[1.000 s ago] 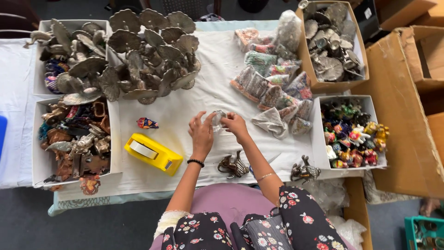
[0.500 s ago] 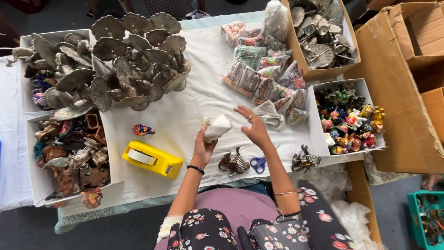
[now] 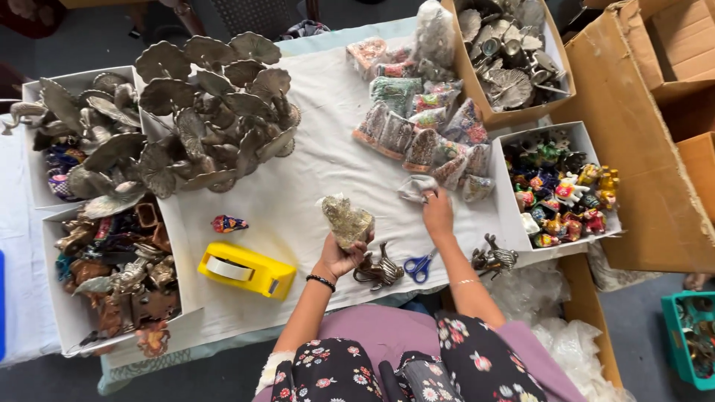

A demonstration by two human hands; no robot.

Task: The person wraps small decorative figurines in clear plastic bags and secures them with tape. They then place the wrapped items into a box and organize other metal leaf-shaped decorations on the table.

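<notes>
Wrapped figurine held above the yellow tape dispenser

Wrapped figurine [image 3: 347,220], brassy under clear plastic, sits upright in the left hand [image 3: 340,257]; fingers curl closed around its base, top poking free above them. It hangs right of and above the yellow tape dispenser [image 3: 247,269]. Right hand [image 3: 438,212], farther right of the dispenser, presses fingers down on a crumpled plastic wrap [image 3: 415,188]. Blue-handled scissors [image 3: 421,266] lie between the hands.

We see a wrapped figurine [image 3: 347,221], brassy under clear plastic, held upright above the white cloth near the middle. Just right of it and a little farther off lies a crumpled clear bag [image 3: 414,187], flat on the cloth.
</notes>
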